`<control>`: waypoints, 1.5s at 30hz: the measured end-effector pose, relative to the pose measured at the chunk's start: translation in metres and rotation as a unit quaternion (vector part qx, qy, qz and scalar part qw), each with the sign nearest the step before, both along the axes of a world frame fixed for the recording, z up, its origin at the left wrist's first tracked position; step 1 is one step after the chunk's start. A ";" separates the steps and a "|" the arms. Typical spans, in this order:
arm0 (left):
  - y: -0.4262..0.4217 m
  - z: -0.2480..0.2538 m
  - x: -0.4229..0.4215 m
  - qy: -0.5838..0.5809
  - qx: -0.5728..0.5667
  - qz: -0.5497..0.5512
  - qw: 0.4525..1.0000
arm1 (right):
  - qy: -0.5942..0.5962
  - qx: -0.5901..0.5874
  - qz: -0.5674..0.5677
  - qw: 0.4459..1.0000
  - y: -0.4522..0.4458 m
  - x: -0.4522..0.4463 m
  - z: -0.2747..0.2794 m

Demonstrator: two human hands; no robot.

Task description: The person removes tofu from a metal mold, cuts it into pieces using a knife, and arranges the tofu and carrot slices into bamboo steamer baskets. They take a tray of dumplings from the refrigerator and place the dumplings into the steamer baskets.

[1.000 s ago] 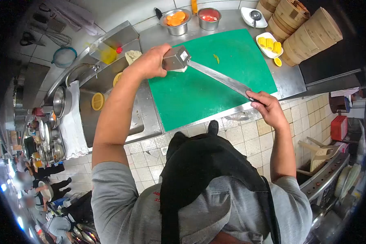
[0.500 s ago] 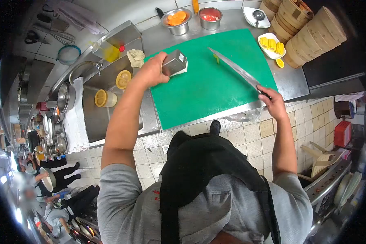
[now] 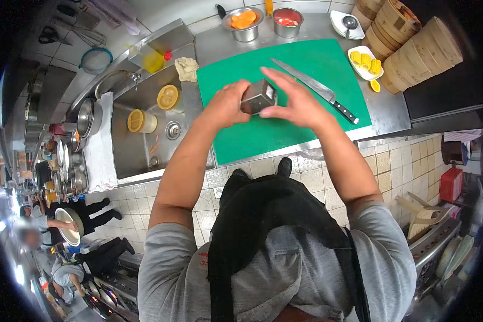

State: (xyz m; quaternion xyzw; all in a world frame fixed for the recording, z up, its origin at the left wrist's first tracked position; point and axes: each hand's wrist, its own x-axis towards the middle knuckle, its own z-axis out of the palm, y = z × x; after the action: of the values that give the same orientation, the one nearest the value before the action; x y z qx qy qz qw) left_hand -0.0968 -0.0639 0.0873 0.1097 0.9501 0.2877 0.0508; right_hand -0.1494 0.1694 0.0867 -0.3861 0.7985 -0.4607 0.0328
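My left hand (image 3: 228, 105) is wrapped round the left side of a grey metal block-shaped container (image 3: 259, 97), held over the green cutting board (image 3: 252, 140). Just right of the container, my right hand (image 3: 293, 101) has its thumb and fingers spread apart, with the thumb close to the container's edge. A long knife with a black handle (image 3: 345, 111) lies on the board to the right, its blade pointing up and left. What is under the container is hidden.
Behind the board stand a bowl of orange slices (image 3: 244, 21) and a smaller metal bowl (image 3: 287, 22). Corn pieces on a white dish (image 3: 365, 63) and bamboo steamers (image 3: 421, 53) are at the right. Left is a sink (image 3: 129, 102) with two yellow-lidded containers. Co-workers stand far left.
The knife has left my right hand and lies on the board. My right hand has moved left to the container. My left hand and the container have shifted right.
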 end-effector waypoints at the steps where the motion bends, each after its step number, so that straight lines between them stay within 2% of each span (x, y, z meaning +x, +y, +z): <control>1: 0.003 0.002 0.001 0.014 0.021 -0.009 1.000 | -0.071 -0.007 0.037 0.997 -0.011 0.003 0.010; 5: 0.005 0.025 0.006 0.011 0.104 0.040 0.994 | 0.000 -0.017 0.016 1.000 -0.036 0.007 0.058; 7: 0.005 0.042 0.009 0.059 0.196 0.053 0.977 | 0.120 -0.065 -0.007 0.991 -0.045 0.012 0.078; 8: 0.000 0.050 0.012 0.025 0.192 0.049 0.980 | 0.131 -0.052 0.003 0.990 -0.046 0.014 0.083; 12: -0.031 0.006 0.029 0.077 0.147 0.012 0.986 | 0.154 0.034 0.021 0.987 -0.064 0.019 0.043; 14: -0.051 -0.029 0.038 0.048 0.154 0.061 0.985 | 0.117 0.093 0.040 0.988 -0.068 0.015 0.027; 18: -0.064 -0.057 0.059 -0.006 0.171 0.112 0.979 | 0.097 0.093 0.019 0.991 -0.068 0.015 0.024; 20: -0.061 -0.069 0.065 -0.066 0.263 0.189 0.944 | 0.057 0.071 -0.039 0.995 -0.067 0.012 0.020; 21: -0.060 -0.078 0.065 -0.064 0.266 0.190 0.943 | 0.059 0.074 -0.037 0.995 -0.066 0.008 0.018; 23: -0.056 -0.094 0.062 -0.096 0.442 0.270 0.850 | -0.114 0.049 -0.109 0.986 -0.065 -0.003 0.010; 24: -0.051 -0.092 0.062 -0.095 0.443 0.270 0.849 | -0.132 0.026 -0.121 0.983 -0.065 -0.005 0.010; 26: -0.040 -0.087 0.060 -0.140 0.531 0.340 0.763 | -0.153 0.009 -0.119 0.981 -0.060 -0.006 0.011; 27: -0.035 -0.093 0.058 -0.139 0.533 0.341 0.762 | -0.174 -0.011 -0.118 0.978 -0.059 -0.005 0.017; 29: -0.024 -0.108 0.053 -0.133 0.637 0.313 0.692 | -0.186 -0.037 -0.095 0.977 -0.056 0.002 0.030; 31: -0.016 -0.083 0.052 -0.091 0.640 0.329 0.688 | -0.197 -0.065 -0.074 0.975 -0.052 0.011 0.049; 33: -0.014 -0.054 0.051 -0.052 0.642 0.347 0.682 | -0.128 -0.085 -0.029 0.988 -0.046 0.023 0.076; 34: -0.018 -0.042 0.048 -0.002 0.610 0.318 0.726 | -0.130 -0.084 -0.030 0.987 -0.045 0.027 0.091; 35: -0.021 -0.031 0.045 0.048 0.574 0.287 0.765 | -0.030 -0.075 -0.018 0.997 -0.045 0.030 0.108; 36: -0.023 -0.019 0.042 0.072 0.573 0.256 0.775 | 0.072 -0.067 -0.005 0.995 -0.045 0.032 0.117; 37: -0.026 -0.020 0.039 0.073 0.573 0.256 0.775 | 0.073 -0.067 -0.004 0.995 -0.048 0.034 0.121; 39: -0.035 -0.027 0.033 0.083 0.622 0.243 0.740 | 0.154 -0.051 -0.001 0.987 -0.057 0.037 0.125; 43: -0.046 -0.073 0.047 0.081 0.598 0.311 0.734 | 0.177 0.039 0.025 0.983 -0.076 0.026 0.047; 45: -0.053 -0.089 0.054 0.029 0.564 0.391 0.727 | 0.116 0.082 0.026 0.989 -0.086 0.016 0.031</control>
State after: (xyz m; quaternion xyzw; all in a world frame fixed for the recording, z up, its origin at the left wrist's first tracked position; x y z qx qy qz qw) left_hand -0.0428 -0.1169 -0.0014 -0.2551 0.5729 0.7612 -0.1654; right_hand -0.1333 0.0835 0.1175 -0.4537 0.8217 -0.3446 -0.0170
